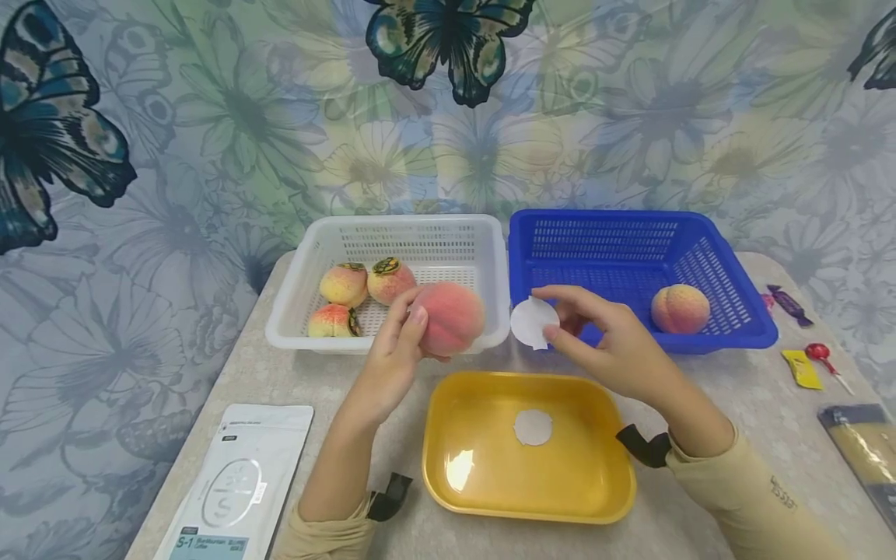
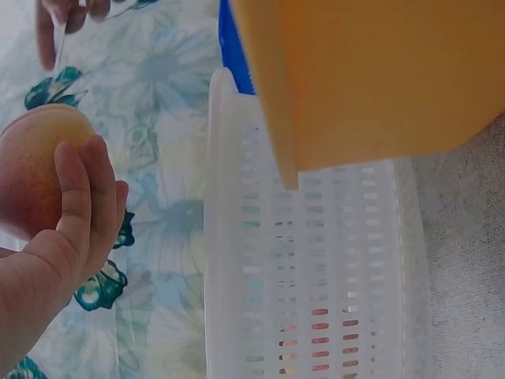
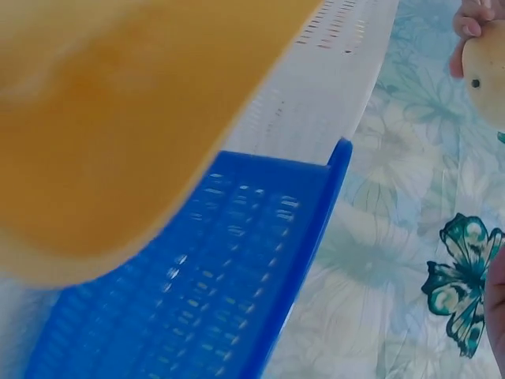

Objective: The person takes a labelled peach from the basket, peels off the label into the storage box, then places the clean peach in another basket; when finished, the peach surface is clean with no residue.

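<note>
My left hand (image 1: pixel 393 350) grips a pink peach (image 1: pixel 452 319), raised near the front rim of the white basket (image 1: pixel 287 340). In the left wrist view its fingers wrap the side of the peach (image 2: pixel 35 170). Off to the right, my right hand (image 1: pixel 616 334) pinches a round white sticker or paper disc (image 1: pixel 534 322) between thumb and fingers, facing the peach across a small gap. Another pale, round piece of paper (image 1: pixel 533 428) lies in the yellow tray (image 1: pixel 528 509) below both hands. Only a sliver of the right hand shows in the right wrist view.
Three peaches with dark labels, one of them a yellow-pink peach (image 1: pixel 343 285), lie in the white basket. The blue basket (image 1: pixel 759 336) holds one unlabelled peach (image 1: pixel 680 309). At right are a lollipop (image 1: pixel 817 352), a yellow candy (image 1: pixel 802 369) and a dark packet (image 1: pixel 864 443); a white pouch (image 1: pixel 238 474) lies front left.
</note>
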### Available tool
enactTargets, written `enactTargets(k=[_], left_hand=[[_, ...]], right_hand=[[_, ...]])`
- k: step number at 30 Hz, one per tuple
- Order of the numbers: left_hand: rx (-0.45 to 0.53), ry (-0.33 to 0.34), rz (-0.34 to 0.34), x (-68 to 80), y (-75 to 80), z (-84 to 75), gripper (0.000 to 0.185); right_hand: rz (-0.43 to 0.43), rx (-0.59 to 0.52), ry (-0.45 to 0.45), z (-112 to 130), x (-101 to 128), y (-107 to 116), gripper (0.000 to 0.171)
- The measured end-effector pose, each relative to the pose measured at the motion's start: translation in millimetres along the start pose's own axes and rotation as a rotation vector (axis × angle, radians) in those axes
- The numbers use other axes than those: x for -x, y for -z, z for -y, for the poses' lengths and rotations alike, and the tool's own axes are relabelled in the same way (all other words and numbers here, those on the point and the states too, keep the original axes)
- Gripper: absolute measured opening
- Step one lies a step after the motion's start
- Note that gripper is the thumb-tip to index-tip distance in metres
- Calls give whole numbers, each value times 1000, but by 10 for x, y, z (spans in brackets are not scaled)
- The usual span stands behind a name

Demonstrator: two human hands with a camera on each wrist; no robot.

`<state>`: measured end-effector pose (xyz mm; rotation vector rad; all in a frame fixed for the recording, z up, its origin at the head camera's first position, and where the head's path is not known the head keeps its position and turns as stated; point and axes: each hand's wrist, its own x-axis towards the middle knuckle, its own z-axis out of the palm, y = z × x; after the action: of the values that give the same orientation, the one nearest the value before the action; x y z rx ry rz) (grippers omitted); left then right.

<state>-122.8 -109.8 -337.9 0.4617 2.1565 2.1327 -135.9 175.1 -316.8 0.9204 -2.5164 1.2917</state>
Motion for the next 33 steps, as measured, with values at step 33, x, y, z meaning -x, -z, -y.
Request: enactTargets(k=[33], left_hand=[[23, -13, -29, -10, 45, 6, 45]], right_hand=[[535, 454, 9, -350, 925, -471, 35]])
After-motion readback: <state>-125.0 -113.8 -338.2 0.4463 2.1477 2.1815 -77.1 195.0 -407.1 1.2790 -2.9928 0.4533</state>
